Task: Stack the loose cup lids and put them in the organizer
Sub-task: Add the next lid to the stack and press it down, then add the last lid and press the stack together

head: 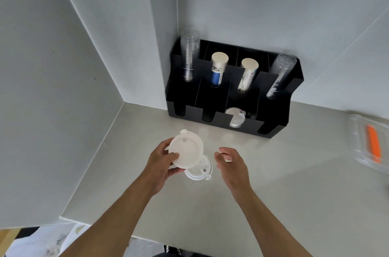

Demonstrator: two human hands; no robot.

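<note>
A thumb point(173, 155) is pressing on the upper face of a white cup lid point(186, 150) as the person's left hand point(162, 164) is gripping it by the rim, fingers curled beneath, holding the lid tilted above the counter point(273, 183). A second white lid point(200, 170) is lying flat on the counter directly under the held one, partly covered by it, its sip hole and small tab showing at the lower right edge. The right hand point(230, 164) is hovering just beside that pair, fingers loosely curled and grasping nothing, the palm turned toward the lids.

Farther back, a black organizer point(280, 117) is standing against the corner of the white walls. A third white lid point(235, 117) is sitting in one of its front slots, second from the right, leaning inside the compartment. The back row is holding four stacks of cups: clear plastic cups point(190, 54) at the left end, a paper stack with a blue band point(217, 71), a paper stack with a printed pattern point(248, 76), and more clear cups point(281, 73) at the right end, all leaning backward. At the far right edge of the counter, a clear plastic container point(357, 141) holding something orange point(373, 144) is appearing blurred.
</note>
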